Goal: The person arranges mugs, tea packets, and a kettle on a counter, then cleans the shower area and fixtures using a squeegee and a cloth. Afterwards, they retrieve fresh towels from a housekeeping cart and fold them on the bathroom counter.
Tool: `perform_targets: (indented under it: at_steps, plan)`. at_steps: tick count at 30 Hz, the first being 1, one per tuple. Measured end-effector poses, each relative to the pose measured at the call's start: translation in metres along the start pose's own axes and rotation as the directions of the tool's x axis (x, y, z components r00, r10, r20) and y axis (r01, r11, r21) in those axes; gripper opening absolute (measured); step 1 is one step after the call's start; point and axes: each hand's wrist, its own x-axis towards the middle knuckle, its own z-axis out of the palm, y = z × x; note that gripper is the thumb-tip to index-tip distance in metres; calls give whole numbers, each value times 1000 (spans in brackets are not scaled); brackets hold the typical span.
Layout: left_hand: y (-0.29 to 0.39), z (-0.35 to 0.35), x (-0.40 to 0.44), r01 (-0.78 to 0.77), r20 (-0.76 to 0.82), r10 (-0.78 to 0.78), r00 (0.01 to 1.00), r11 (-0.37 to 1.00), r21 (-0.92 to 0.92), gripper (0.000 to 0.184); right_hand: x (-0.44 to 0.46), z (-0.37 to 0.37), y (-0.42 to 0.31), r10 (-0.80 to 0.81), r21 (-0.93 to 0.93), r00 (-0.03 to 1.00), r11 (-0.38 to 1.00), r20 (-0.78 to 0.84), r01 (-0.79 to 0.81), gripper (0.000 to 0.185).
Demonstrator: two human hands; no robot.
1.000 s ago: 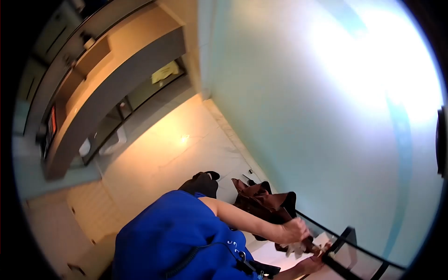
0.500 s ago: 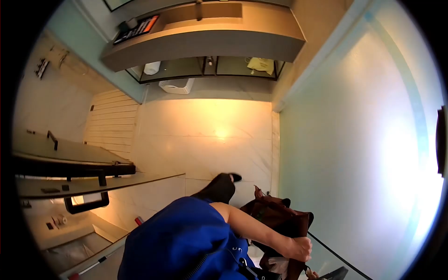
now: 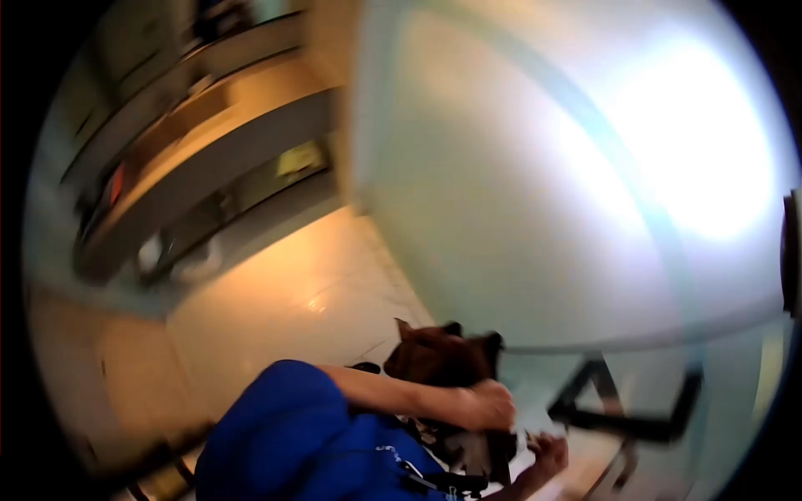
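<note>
My left hand [image 3: 491, 405] is closed at the upper edge of a brown bag [image 3: 439, 355], which hangs beside my blue top [image 3: 284, 426]. Just below and to the right, my right hand [image 3: 549, 453] has curled fingers around something small and pale, too blurred to name. Between the bag and my top, white and dark patterned material shows under my left forearm. A black angular frame [image 3: 622, 422] stands to the right of my right hand, apart from it.
Frosted glass [image 3: 501, 209] fills the right side. At the upper left a counter [image 3: 225, 138] runs above a shelf with a yellow item [image 3: 299, 159] and white items. Pale floor tiles [image 3: 284, 292] lie between. A dark shoe [image 3: 365, 367] shows near the bag.
The view has swung round, bringing the black frame into fuller sight at the right. My left hand stays closed at the bag. My right hand, mostly hidden half a second ago, now shows.
</note>
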Motion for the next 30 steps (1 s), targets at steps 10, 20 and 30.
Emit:
perform_targets:
  at_steps: [10, 20, 30]
  plan:
    - [32, -6, -42, 51, 603, -107, 790, 993, 109, 12, -106, -168, 173, 193, -267, 789, 872, -583, -411, 19]
    - [70, 94, -133, 543, 603, -543, 585, 814, 206, 48, -260, -104, 479, 753, -426, 555, 399, -353, -812, 18]
    - [12, 288, -176, 732, 558, -746, 363, 599, 325, 41, -112, -15, 722, -41, -928, 992, 349, 121, 128, 19]
